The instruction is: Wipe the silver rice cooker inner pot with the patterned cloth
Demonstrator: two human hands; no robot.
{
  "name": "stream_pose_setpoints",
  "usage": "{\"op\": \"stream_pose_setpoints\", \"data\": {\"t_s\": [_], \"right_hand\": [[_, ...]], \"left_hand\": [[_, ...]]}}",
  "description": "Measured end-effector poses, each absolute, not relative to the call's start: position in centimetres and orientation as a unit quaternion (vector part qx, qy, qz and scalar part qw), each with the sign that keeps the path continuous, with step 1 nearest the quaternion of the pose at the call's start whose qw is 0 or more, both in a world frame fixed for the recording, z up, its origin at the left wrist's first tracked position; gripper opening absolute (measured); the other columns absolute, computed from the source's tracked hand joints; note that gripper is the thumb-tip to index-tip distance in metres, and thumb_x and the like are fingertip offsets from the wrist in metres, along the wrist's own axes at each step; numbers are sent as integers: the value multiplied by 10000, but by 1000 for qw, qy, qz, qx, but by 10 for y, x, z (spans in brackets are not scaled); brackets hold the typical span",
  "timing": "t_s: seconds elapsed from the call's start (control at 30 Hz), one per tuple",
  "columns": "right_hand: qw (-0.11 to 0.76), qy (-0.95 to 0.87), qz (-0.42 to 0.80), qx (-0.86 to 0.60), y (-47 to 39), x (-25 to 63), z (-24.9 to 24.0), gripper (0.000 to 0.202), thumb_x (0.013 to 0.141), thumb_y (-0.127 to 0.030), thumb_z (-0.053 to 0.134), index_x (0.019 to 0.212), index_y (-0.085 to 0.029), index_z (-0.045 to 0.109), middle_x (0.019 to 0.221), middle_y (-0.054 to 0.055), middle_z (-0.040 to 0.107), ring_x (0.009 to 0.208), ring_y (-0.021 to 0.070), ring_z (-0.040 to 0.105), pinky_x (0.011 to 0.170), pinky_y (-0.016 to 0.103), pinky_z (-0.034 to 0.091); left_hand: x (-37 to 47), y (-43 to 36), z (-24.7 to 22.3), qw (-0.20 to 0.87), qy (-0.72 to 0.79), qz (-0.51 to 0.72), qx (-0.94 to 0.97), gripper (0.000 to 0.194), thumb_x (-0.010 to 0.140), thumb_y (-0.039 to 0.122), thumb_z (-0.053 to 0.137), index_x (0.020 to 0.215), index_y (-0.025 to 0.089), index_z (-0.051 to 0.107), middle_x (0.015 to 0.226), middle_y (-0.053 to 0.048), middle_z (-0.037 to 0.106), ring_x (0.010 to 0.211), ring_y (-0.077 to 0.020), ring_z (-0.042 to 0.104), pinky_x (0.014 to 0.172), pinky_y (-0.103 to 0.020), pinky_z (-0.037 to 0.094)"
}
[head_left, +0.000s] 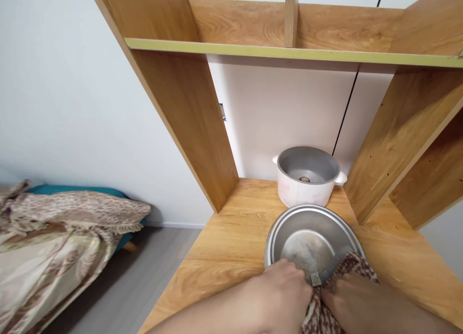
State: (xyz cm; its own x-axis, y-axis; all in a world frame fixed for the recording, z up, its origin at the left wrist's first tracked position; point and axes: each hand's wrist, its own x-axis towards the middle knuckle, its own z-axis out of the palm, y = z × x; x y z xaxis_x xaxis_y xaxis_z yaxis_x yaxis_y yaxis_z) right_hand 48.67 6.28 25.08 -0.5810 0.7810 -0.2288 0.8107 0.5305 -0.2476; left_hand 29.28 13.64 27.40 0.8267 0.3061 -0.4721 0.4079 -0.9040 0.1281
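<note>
A round metal pot (300,228) with a wide rim rests on the wooden desk, its stained inside facing up. My left hand (287,290) is closed at the pot's near edge, its fingers curled under and hidden. Beside it, my right hand (343,295) is closed on a brown and white patterned cloth (356,264), part of which lies over the pot's right rim. More of the cloth hangs between my hands, with a small pale tag near the pot's near edge. Whether my left hand grips the cloth or the rim is hidden.
Behind the metal pot stands a white cooker body (306,192) with a grey inside and side handles. Upright wooden panels (181,117) and a shelf (253,49) frame the desk (213,252). A cloth-covered seat (72,237) is at the far left.
</note>
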Motion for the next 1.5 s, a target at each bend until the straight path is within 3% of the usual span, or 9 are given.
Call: {"op": "stream_pose_setpoints", "data": {"t_s": [0.2, 0.47, 0.67, 0.87, 1.17, 1.33, 1.5], "right_hand": [[82, 873, -110, 469, 60, 474, 236, 108, 919, -198, 695, 946, -145, 785, 872, 114, 823, 725, 309, 776, 603, 373, 431], [105, 882, -44, 457, 59, 470, 220, 61, 832, -162, 776, 892, -168, 767, 833, 71, 812, 669, 276, 761, 509, 393, 318], [89, 879, -75, 462, 60, 473, 232, 99, 897, -244, 706, 902, -178, 779, 822, 67, 816, 649, 277, 761, 506, 404, 283], [68, 877, -97, 465, 61, 476, 240, 199, 921, -370, 678, 890, -198, 774, 809, 46, 811, 641, 272, 752, 512, 416, 249], [78, 873, -127, 465, 64, 476, 251, 170, 902, -319, 652, 933, -193, 762, 854, 64, 819, 656, 275, 735, 528, 406, 273], [128, 865, -133, 466, 65, 475, 263, 145, 896, -283, 669, 952, -185, 761, 874, 74, 824, 689, 281, 735, 518, 401, 262], [85, 868, -167, 459, 64, 482, 263, 146, 906, -301, 664, 967, -203, 753, 926, 78, 826, 729, 292, 740, 580, 376, 365]], "left_hand": [[294, 137, 271, 103, 179, -217, 954, 318, 777, 476, 800, 836, 165, 836, 668, -108, 761, 588, -271, 713, 622, -373, 564], [293, 134, 280, 89, 187, -219, 953, 286, 808, 457, 792, 822, 172, 819, 700, -91, 779, 650, -265, 755, 640, -349, 552], [293, 140, 270, 107, 173, -225, 953, 354, 785, 523, 786, 799, 170, 816, 663, -100, 759, 614, -279, 735, 641, -368, 570], [291, 139, 277, 115, 189, -212, 952, 320, 855, 462, 726, 881, 167, 846, 739, -112, 786, 734, -296, 773, 782, -395, 611], [293, 140, 279, 114, 184, -227, 949, 327, 784, 454, 774, 897, 157, 853, 759, -121, 797, 751, -307, 785, 786, -400, 622], [292, 141, 276, 114, 180, -237, 948, 345, 747, 446, 797, 910, 146, 855, 759, -131, 800, 738, -316, 785, 762, -395, 624], [293, 142, 276, 110, 178, -243, 947, 340, 726, 456, 811, 897, 164, 842, 774, -118, 805, 737, -310, 786, 746, -386, 620]]}}
